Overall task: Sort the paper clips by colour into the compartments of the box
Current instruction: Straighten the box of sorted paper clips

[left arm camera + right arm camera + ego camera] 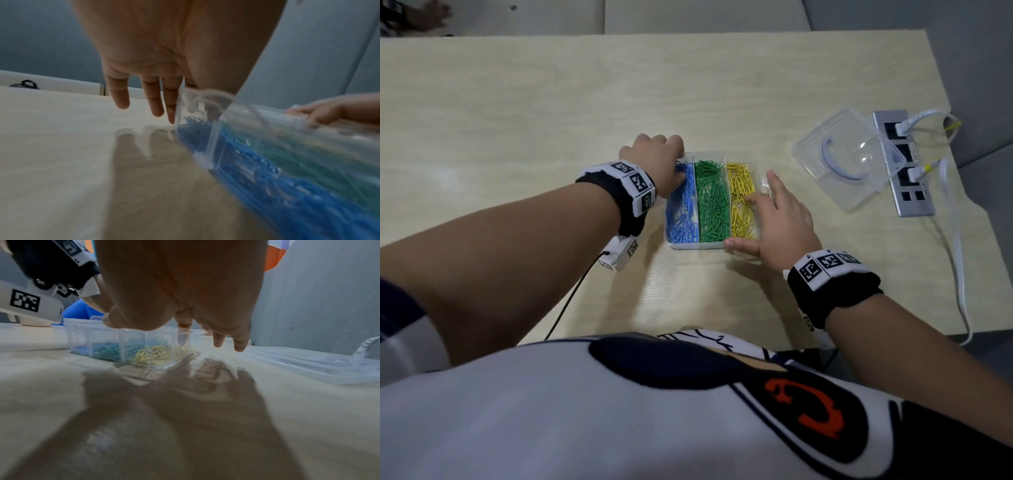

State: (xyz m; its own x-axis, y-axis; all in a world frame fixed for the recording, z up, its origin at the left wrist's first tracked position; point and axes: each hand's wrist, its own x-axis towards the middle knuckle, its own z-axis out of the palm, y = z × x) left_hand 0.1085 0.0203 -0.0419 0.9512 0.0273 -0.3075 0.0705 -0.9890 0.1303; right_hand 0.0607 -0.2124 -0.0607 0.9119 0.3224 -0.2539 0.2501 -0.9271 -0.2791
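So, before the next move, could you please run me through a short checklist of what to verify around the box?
1. Colours separated: ok. In the clear box, blue paper clips fill the left compartment, green paper clips the middle, yellow paper clips the right.
2. Stray clips on the table: ok, none visible.
3. Left hand: cannot tell whether it holds a clip; its fingers reach down at the box's far left corner.
4. Right hand: ok, open and spread, with the forefinger dipping into the yellow compartment.
5. Clear lid: not ok if closing comes next; it lies apart, to the right of the box.
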